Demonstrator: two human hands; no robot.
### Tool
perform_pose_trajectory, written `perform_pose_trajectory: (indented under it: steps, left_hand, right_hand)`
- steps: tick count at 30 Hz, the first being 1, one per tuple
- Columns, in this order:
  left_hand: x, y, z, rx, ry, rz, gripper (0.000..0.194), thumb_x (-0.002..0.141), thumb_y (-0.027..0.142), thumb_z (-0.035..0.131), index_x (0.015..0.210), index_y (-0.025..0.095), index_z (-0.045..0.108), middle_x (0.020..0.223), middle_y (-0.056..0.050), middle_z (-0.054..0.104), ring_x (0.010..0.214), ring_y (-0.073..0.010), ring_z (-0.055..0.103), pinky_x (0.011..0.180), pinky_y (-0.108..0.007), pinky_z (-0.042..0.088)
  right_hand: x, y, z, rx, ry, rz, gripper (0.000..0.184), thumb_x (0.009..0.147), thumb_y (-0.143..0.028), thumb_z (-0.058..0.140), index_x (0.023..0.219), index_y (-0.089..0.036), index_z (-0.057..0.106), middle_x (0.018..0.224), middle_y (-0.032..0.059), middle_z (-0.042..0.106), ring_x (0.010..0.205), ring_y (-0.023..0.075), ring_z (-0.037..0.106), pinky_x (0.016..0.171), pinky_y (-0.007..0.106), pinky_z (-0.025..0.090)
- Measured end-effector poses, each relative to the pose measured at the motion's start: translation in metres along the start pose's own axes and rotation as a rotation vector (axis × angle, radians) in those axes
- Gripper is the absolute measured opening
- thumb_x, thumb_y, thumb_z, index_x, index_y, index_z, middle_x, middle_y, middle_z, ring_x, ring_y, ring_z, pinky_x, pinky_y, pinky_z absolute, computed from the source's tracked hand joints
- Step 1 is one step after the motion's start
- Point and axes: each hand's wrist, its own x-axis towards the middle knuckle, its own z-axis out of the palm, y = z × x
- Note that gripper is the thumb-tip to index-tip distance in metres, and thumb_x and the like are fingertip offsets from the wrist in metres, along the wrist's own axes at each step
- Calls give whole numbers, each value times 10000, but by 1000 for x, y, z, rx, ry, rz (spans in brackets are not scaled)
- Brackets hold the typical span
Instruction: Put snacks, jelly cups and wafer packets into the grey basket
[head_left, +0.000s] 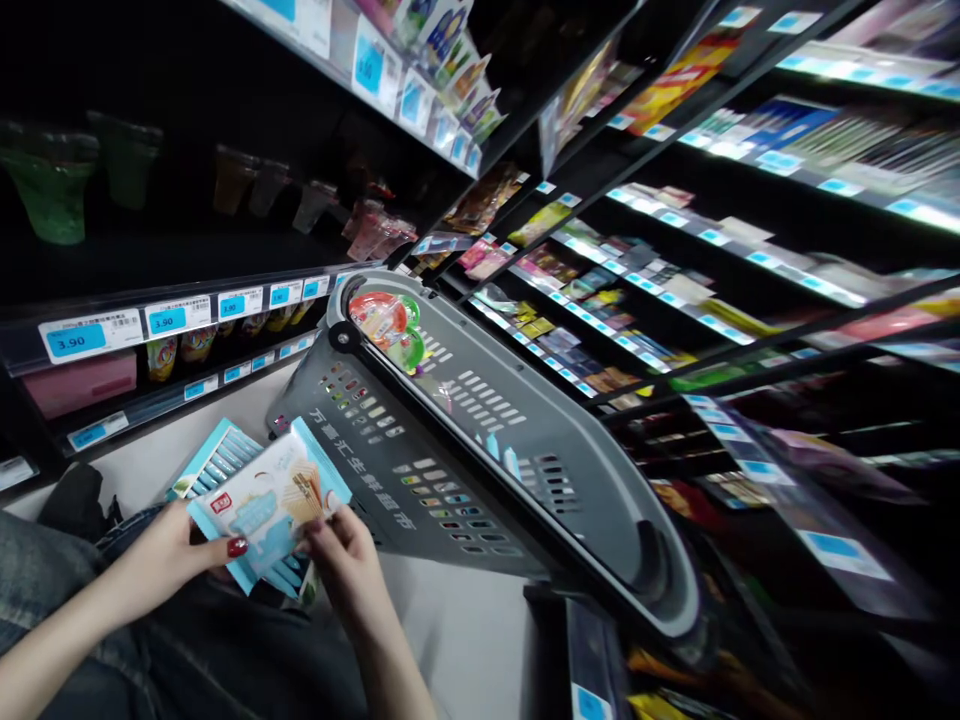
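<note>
Lower left: white packet [264, 502] is pinched by left hand [171, 548] and right hand [346, 562]; floor [480, 610], lower centre; shelves [735, 247], upper right.

Red nail polish [237, 547] is worn with faded denim [41, 585]

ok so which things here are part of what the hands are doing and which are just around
In hand or in use:
- left hand and right hand, both holding the blue-and-white packet
- light-blue packaging behind it
- probably the grey basket, with goods inside

Just around:
- green cup
- pink box
- price labels
</note>
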Motion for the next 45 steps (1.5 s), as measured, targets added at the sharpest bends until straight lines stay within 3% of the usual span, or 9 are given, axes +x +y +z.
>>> perform_pose_trajectory:
  steps: [3,6,11,14,32,37,40,42,45]
  left_hand:
    - [-1,1,-2,57,48,49,383,784,439,554,1054,183,647,1067,-51,689,930,-243,631,788,-302,509]
    - [-2,3,-2,87,187,129,411,804,476,506,1053,176,638,1108,-48,668,989,-237,602,880,-285,458]
    - [-2,6,-3,-51,338,81,474,809,533,459,1016,128,591,743,-33,716,482,-167,614,480,-262,508]
    - [-3,8,-5,-51,378,75,463,789,548,481,960,130,586,539,17,655,365,-158,560,388,-260,475]
    - [-3,7,-5,-34,352,80,444,818,540,437,949,134,560,529,25,642,343,-149,567,370,-240,465]
    - [-4,8,-4,-47,359,55,457,817,541,434,978,129,551,588,8,660,359,-147,573,383,-245,477]
    - [-4,7,-5,-64,300,34,465,771,548,505,966,131,572,622,-7,664,404,-158,592,424,-265,506]
    - [-4,3,-6,-84,242,20,472,725,560,558,938,140,594,670,-25,671,494,-178,619,467,-283,533]
    - [-1,-3,-8,-114,221,-4,488,662,585,611,905,162,625,742,-46,681,597,-199,628,492,-291,546]
  right_hand:
    - [-2,-6,-10,6,53,-25,321,642,-457,715,768,-189,592,637,-22,573,469,92,497,465,217,455]
    - [-6,-11,-9,-66,-33,22,306,594,-376,763,779,-192,603,621,-26,584,508,117,530,495,232,466]
    - [-15,-6,7,-146,-173,92,459,534,-346,795,943,-213,636,808,21,676,755,204,624,746,337,501]
    - [-17,1,13,-188,-179,85,470,530,-349,794,954,-213,645,962,48,677,880,237,616,819,371,484]
    - [-15,-7,13,-177,-207,73,429,597,-361,761,982,-217,637,944,29,676,929,228,603,872,353,448]
    - [-14,-5,15,-181,-200,87,424,626,-404,729,990,-209,632,817,20,661,726,191,597,687,306,483]
    - [-16,-13,3,-267,-2,-78,276,649,-404,703,795,-176,648,688,0,614,597,136,529,569,239,442]
    - [-21,-34,-19,-299,276,-279,252,643,-392,699,711,-163,619,629,-17,571,571,117,497,540,217,411]
    - [-33,-92,-66,-302,705,-531,268,620,-388,684,701,-160,569,566,-44,521,493,92,449,496,211,382]
